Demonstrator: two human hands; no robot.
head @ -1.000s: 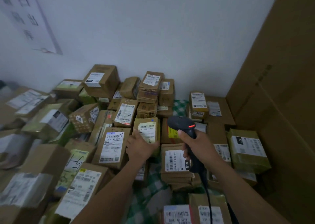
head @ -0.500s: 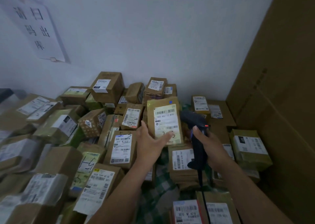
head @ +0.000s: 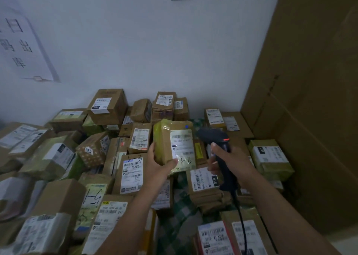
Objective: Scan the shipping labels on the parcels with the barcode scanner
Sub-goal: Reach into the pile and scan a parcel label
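The left hand grips a taped brown parcel raised above the pile, its shipping label facing the camera. The right hand curls round the barcode scanner, just beside the parcel. The label wants squaring to the scanner's nose (the glossy tape may glare).

Left hand lifted parcel, turned label toward scanner.

left hand: raised, grips parcel at lower corner, thumb on front | right hand: wraps scanner handle, level with left | forearms: bare, stretched forward
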